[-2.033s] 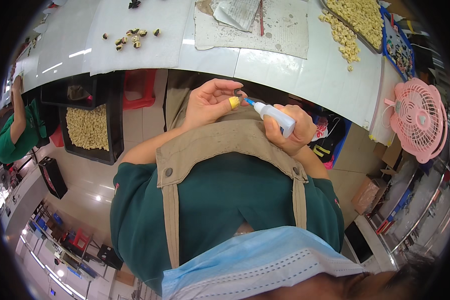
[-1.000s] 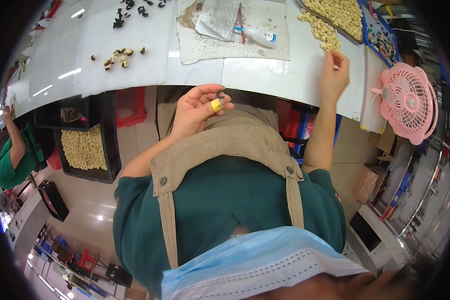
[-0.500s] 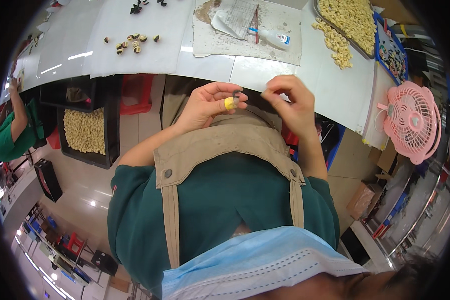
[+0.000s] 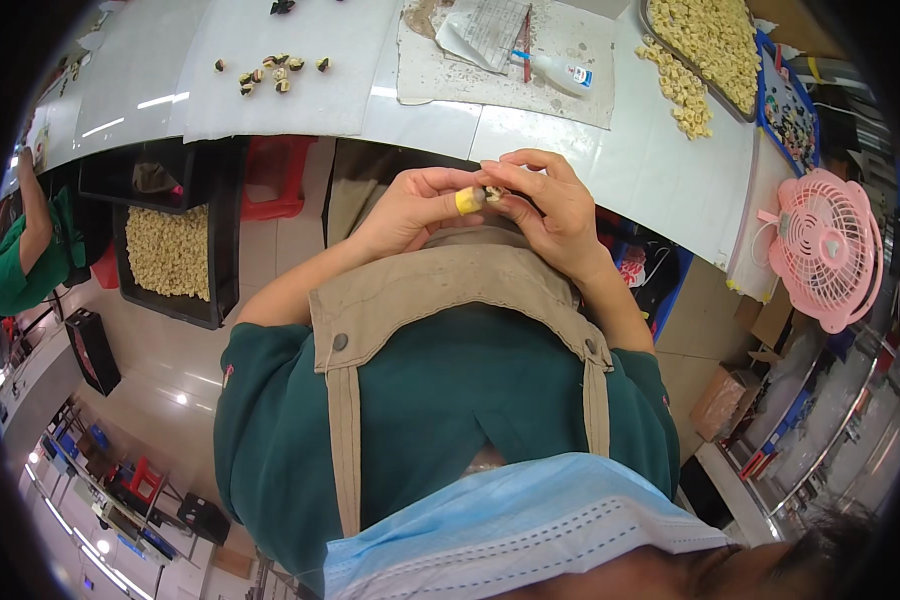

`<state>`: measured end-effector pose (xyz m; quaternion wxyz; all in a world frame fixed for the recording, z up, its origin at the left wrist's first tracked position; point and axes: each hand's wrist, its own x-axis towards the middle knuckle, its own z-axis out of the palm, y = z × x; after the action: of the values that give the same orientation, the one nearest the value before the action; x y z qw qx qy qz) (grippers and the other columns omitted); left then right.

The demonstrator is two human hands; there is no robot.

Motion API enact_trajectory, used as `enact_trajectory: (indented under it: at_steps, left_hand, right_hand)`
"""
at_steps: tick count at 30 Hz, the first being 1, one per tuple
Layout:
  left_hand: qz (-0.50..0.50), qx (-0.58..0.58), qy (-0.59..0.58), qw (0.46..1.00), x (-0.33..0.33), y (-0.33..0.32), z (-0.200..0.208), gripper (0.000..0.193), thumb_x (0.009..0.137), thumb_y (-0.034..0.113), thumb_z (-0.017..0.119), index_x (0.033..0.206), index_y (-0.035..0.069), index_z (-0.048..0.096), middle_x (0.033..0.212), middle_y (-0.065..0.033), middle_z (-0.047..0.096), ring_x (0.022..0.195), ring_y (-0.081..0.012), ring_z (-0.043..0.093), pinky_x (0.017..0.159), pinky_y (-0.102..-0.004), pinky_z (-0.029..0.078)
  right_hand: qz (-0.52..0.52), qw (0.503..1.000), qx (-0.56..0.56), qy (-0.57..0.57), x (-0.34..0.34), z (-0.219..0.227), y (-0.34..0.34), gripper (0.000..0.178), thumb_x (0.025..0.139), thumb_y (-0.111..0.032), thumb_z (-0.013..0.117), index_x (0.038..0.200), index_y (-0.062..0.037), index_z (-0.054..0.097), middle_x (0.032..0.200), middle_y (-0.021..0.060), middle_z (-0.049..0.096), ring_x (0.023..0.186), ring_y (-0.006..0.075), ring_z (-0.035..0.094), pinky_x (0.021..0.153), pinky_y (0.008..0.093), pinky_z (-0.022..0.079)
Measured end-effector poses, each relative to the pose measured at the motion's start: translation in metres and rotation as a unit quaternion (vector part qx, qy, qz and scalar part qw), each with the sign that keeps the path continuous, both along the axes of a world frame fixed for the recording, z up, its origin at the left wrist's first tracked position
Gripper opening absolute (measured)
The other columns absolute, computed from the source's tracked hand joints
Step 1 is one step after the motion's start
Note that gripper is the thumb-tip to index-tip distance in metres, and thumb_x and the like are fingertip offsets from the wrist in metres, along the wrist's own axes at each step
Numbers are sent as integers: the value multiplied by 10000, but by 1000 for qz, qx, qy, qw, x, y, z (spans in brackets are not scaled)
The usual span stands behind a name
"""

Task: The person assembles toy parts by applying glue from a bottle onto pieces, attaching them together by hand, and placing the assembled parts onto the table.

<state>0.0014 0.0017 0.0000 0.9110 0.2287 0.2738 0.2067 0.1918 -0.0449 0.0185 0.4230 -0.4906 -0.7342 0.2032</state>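
Over my lap, just off the table's near edge, both hands meet at the fingertips. My left hand (image 4: 415, 212) is closed in a pinch, with a yellow wrap (image 4: 468, 200) round its thumb. Between the fingertips sits a small black and cream piece (image 4: 493, 193), partly covered by the fingers; its exact kind is too small to tell. My right hand (image 4: 555, 205) pinches at the same piece from the other side, thumb below and fingers above. Similar small black and cream pieces (image 4: 281, 75) lie loosely grouped on a white sheet (image 4: 220, 110) at the left of the table.
A board (image 4: 450, 85) holds papers and a clear bottle (image 4: 560, 73). At the far right are a tray of cream pieces (image 4: 705, 45), a spilled pile (image 4: 678, 95), a blue tray (image 4: 792, 110) and a pink fan (image 4: 827, 245). Left, a black crate (image 4: 220, 300) stands near another person's arm (image 4: 36, 215).
My right hand has come leftward to meet the left, and its fingers now close on the piece there. Before, my left hand alone held a dark curved piece. The view has shifted slightly.
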Motion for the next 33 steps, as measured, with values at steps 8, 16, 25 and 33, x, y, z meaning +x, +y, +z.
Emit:
enact_trajectory:
  at_steps: [8,16,25,33]
  left_hand:
    - [-41,36,-72,996,0,-3,2,262,814,81,639,1056,8,569,1045,-49,580,966,-116,557,857,-257,448]
    - [-84,201,-38,975,-6,8,6,222,742,85,710,936,18,623,951,-18,575,872,-84,534,770,-222,419]
    - [-71,182,-37,980,-4,0,19,243,755,108,706,960,15,613,968,-28,573,894,-98,535,804,-237,420]
    - [-49,267,-60,960,-3,3,5,177,788,105,671,921,7,607,971,-47,570,918,-125,539,822,-257,427]
  right_hand:
    - [28,998,-16,58,-5,14,-4,336,665,-24,697,990,-90,641,985,69,624,977,277,539,807,357,457]
    - [92,987,-57,114,-8,19,-6,253,643,-16,708,883,-66,648,980,27,636,1025,269,507,853,346,440]
    - [94,987,-61,114,-10,20,-6,237,650,0,705,871,-60,645,936,26,634,1014,252,504,830,331,444]
    - [80,969,-26,231,-15,5,-11,396,684,33,693,1052,-35,563,902,90,602,853,235,560,761,324,455]
